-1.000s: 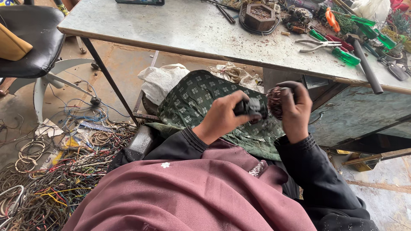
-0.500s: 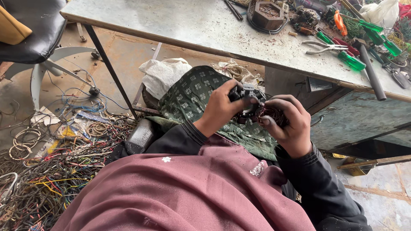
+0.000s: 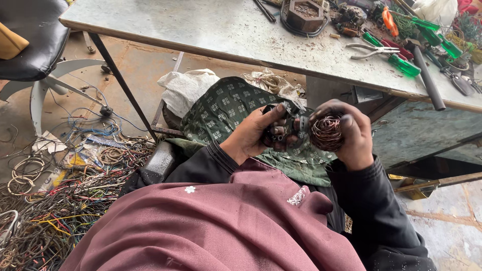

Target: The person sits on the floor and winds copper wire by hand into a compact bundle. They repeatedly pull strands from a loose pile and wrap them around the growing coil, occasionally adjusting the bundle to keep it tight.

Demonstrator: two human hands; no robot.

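Gripping what seems a copper-wound motor part (image 3: 321, 131), both hands (image 3: 251, 136) near a dusty workbench (image 3: 211, 30).

The grey table (image 3: 211, 30) in front of me is scuffed and dusty. Toward its right end lie green-handled screwdrivers (image 3: 401, 62), a pair of pliers (image 3: 371, 49), a black bar (image 3: 429, 80) and a dark metal block (image 3: 304, 12). On the floor (image 3: 135, 65) to my left lies a tangle of coloured wires (image 3: 55, 200), with white rags (image 3: 186, 88) under the table.
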